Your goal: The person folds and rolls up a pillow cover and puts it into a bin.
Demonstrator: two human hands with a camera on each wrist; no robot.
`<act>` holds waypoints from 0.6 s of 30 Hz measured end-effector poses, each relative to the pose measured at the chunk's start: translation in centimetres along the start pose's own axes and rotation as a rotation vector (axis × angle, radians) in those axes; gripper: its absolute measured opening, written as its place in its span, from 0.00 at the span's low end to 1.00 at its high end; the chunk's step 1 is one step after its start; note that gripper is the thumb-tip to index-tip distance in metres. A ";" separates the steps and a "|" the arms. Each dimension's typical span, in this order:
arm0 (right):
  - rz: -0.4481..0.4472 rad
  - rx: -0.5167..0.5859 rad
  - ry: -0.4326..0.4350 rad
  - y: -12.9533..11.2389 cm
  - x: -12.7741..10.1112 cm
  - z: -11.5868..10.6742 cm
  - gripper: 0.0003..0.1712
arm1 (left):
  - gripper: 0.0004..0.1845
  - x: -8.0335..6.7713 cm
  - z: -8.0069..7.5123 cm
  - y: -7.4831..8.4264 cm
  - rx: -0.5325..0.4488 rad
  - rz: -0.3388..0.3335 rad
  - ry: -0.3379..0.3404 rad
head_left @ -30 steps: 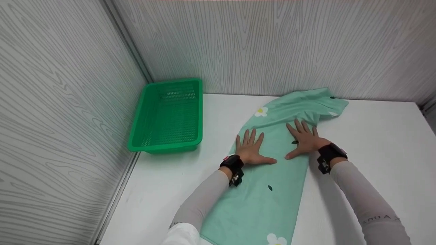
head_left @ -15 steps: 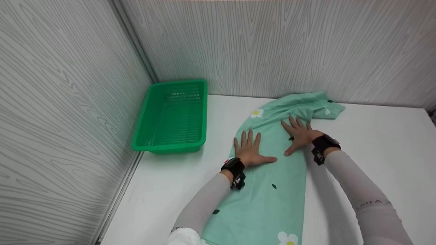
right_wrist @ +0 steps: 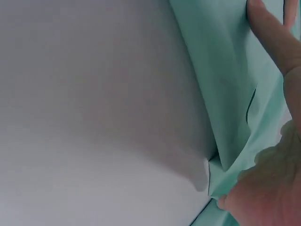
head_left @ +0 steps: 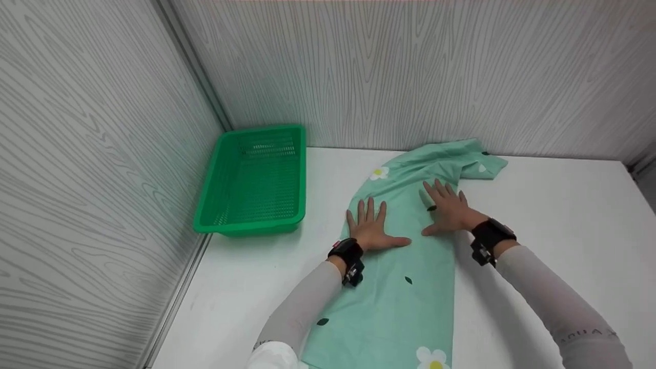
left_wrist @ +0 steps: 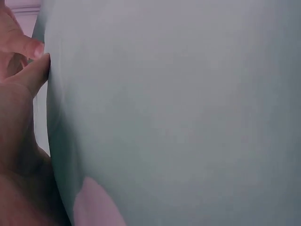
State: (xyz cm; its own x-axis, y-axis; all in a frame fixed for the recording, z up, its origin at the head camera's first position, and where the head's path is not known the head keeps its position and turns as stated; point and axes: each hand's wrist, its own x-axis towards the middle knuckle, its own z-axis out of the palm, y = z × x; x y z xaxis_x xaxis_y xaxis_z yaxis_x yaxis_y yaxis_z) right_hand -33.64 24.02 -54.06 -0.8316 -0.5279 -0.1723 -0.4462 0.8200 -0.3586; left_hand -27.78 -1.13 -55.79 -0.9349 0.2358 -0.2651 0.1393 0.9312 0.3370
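Mint-green cloth with white flowers and dark leaves lies lengthwise on white tabletop, near end out of frame, far end wrinkled beside pale wood-grain wall. Left hand and right hand rest on it, fingers spread apart, gripping nothing. Probably smoothing; next move likely calls for flattening far creases (green perforated plastic basket, left, untouched).
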 end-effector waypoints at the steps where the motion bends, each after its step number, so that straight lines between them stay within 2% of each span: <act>1: -0.020 -0.003 0.040 -0.2 -0.5 0.4 0.70 | 0.65 -0.1 -0.2 -0.1 -0.019 0.016 -0.011; 5: -0.085 0.000 0.156 -1.7 -3.1 1.8 0.62 | 0.61 -0.5 -1.0 -0.6 -0.065 0.078 -0.042; 7: -0.113 0.013 0.190 -2.6 -4.3 2.6 0.59 | 0.55 -1.5 -1.4 -0.6 -0.053 0.138 -0.034; 10: -0.155 0.039 0.217 -4.1 -6.3 3.5 0.55 | 0.47 -3.2 -0.7 -0.6 0.004 0.268 0.008; 14: -0.230 0.036 0.246 -6.1 -8.6 4.5 0.45 | 0.38 -6.8 0.7 0.0 0.063 0.452 0.037; 18: -0.303 0.041 0.252 -8.1 -10.1 5.4 0.27 | 0.38 -10.7 2.0 1.0 0.152 0.585 0.038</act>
State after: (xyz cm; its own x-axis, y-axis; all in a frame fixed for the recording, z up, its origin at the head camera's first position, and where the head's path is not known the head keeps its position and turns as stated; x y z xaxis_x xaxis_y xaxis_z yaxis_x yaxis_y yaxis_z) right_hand -19.83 21.57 -54.36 -0.7218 -0.6694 0.1759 -0.6744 0.6231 -0.3961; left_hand -16.97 -2.23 -54.40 -0.7001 0.7129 -0.0415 0.6759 0.6803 0.2836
